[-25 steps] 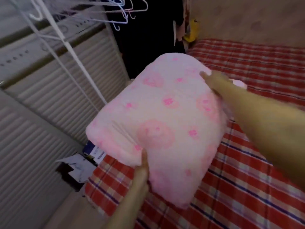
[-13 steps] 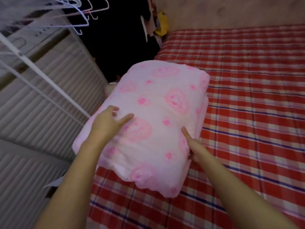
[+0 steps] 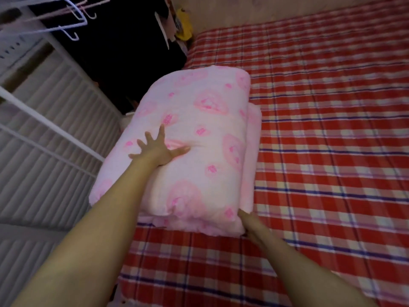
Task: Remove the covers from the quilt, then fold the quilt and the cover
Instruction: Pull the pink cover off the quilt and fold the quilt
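Note:
A pink quilt (image 3: 212, 134) with darker pink prints lies folded into a thick bundle at the left edge of the bed. My left hand (image 3: 158, 147) presses flat on its top with fingers spread wide. My right hand (image 3: 247, 220) touches the bundle's near right corner, low by the mattress; its fingers are partly tucked against the fabric. A separate cover is not distinguishable from the bundle.
The bed wears a red, white and blue plaid sheet (image 3: 332, 151) spreading right and back. A white drying rack (image 3: 51, 127) with hangers (image 3: 73, 25) stands left, beside a ribbed white panel. Dark clothing (image 3: 124, 47) hangs behind the bundle.
The bundle has come down to rest on the bed edge. My left hand went from gripping its near end to pressing flat on top. My right hand slid back to the near right corner.

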Tool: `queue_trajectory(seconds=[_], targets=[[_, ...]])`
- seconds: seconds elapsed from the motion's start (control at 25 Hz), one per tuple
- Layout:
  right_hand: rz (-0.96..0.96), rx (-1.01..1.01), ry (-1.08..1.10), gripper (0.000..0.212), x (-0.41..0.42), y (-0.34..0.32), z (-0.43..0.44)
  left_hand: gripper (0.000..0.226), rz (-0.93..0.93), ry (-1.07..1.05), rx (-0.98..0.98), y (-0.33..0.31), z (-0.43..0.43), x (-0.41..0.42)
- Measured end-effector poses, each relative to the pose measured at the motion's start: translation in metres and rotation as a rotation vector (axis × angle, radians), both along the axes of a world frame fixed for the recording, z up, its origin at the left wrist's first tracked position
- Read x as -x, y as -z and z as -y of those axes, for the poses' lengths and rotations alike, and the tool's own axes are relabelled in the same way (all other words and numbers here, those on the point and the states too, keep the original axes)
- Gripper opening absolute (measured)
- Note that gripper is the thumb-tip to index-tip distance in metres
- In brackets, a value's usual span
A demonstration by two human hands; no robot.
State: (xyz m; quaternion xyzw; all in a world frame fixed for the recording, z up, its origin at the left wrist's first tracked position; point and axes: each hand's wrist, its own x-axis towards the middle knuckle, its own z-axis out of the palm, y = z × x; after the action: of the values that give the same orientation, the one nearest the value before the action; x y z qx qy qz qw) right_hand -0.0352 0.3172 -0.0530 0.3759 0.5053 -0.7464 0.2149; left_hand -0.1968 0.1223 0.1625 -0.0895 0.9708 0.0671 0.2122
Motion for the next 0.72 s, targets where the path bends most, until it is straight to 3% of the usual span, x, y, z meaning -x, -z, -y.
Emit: queue_trajectory(seconds=[0.16, 0.24, 0.36, 0.48, 0.56, 0.6, 0.72], targets=[[-0.135, -0.206, -0.110, 0.033, 0.017, -0.046, -0.015, 0.106, -0.176, 0.262, -0.123, -0.028, -0.042, -0.015], [-0.193, -0.250, -0.047, 0.030, 0.020, -0.052, -0.023, 0.107, -0.193, 0.419, -0.115, -0.023, -0.078, -0.036], [-0.102, -0.360, 0.084, 0.035, 0.006, -0.042, -0.025, 0.099, -0.267, 0.446, -0.104, 0.017, -0.104, -0.074], [0.023, -0.362, -0.012, 0.018, -0.018, -0.037, -0.025, 0.077, -0.222, 0.492, -0.144, 0.056, -0.110, -0.100], [0.040, -0.357, -0.103, 0.007, -0.032, -0.050, -0.032, 0.068, -0.164, 0.594, -0.056, 0.072, -0.116, -0.119], [0.045, -0.400, -0.134, 0.010, -0.040, -0.062, -0.039, 0.067, -0.139, 0.655, 0.005, 0.077, -0.119, -0.129], [0.004, -0.599, -0.109, 0.048, -0.062, -0.096, -0.074, 0.067, -0.052, 0.752, 0.124, 0.081, -0.125, -0.150]])
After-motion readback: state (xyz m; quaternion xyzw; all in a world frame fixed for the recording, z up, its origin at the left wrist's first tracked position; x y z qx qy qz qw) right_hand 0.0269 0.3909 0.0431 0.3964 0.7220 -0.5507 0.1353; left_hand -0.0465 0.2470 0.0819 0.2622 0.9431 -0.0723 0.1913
